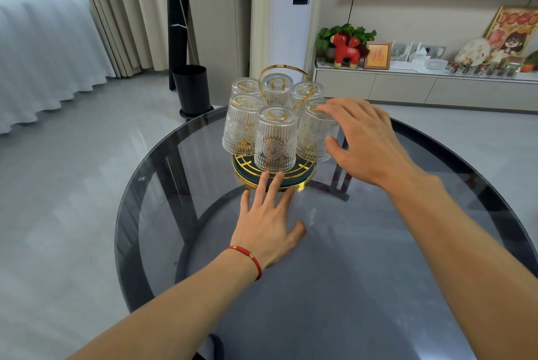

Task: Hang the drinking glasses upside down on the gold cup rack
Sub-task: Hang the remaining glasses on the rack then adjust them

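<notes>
Gold cup rack (pixel 273 177) at frame center on round dark glass surface (pixel 174 185), six ribbed drinking glasses (pixel 275 141) hung upside down around its looped handle. Left hand (pixel 269 221) just below rack, flat on surface, fingers spread, fingertips touching round base rim; red string bracelet (pixel 250 260) on wrist. Right hand (pixel 365 138) right of rack, open and gripping nothing, fingertips on upturned bottom of right-front glass (pixel 316 134), thumb beside its wall. Black bin (pixel 190 89) on floor behind, upper left.
</notes>
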A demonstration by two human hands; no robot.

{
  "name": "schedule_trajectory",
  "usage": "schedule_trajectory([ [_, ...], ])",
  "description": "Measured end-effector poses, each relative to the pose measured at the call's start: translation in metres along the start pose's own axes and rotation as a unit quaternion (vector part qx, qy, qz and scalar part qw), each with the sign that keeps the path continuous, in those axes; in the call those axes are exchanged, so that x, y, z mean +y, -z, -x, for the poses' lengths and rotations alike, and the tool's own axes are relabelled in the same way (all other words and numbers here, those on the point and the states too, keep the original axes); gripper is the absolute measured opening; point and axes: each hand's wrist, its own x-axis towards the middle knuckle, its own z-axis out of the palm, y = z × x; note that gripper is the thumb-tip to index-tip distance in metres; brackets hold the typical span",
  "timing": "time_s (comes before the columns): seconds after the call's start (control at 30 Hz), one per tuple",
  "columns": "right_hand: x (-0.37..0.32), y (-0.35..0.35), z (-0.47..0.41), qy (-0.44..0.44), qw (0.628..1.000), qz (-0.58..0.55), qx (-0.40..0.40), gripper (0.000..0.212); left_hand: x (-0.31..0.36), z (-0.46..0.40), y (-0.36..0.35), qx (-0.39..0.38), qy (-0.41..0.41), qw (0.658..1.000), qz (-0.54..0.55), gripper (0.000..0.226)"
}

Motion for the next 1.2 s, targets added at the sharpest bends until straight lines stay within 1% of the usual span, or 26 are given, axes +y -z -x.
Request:
schedule_trajectory([
  [0.4, 0.001, 0.006, 0.000, -0.008, 0.999, -0.027, 0.015, 0.044, -0.001, -0.001, -0.002, 0.008, -0.001, 1.000, -0.001, 0.077],
  [0.5, -0.001, 0.007, -0.004, -0.056, 0.993, -0.097, 0.027, 0.043, -0.001, 0.000, -0.002, 0.009, -0.002, 1.000, -0.004, 0.077],
  [0.6, -0.006, 0.005, -0.013, -0.128, 0.969, -0.209, 0.045, 0.039, 0.001, 0.001, 0.001, 0.012, -0.001, 1.000, 0.000, 0.077],
  [0.67, -0.007, 0.005, -0.026, -0.164, 0.952, -0.258, 0.027, 0.040, 0.002, 0.002, 0.003, 0.010, 0.000, 1.000, 0.004, 0.078],
  [0.8, -0.001, 0.007, -0.067, -0.176, 0.926, -0.332, -0.051, 0.048, -0.001, 0.001, 0.006, 0.007, -0.004, 1.000, 0.007, 0.077],
  [0.9, 0.005, 0.005, -0.091, -0.184, 0.922, -0.326, -0.102, 0.053, -0.010, -0.003, 0.010, 0.003, -0.025, 1.000, -0.006, 0.077],
  [0.97, 0.007, 0.001, -0.096, -0.184, 0.923, -0.314, -0.126, 0.052, -0.016, -0.004, 0.011, 0.010, -0.040, 0.999, -0.015, 0.075],
  [1.03, 0.010, -0.001, -0.096, -0.178, 0.930, -0.297, -0.127, 0.049, -0.018, -0.003, 0.011, 0.018, -0.047, 0.999, -0.015, 0.073],
  [1.2, 0.015, 0.001, -0.095, -0.171, 0.938, -0.280, -0.111, 0.070, -0.017, -0.004, 0.008, 0.016, -0.049, 0.999, -0.018, 0.074],
])
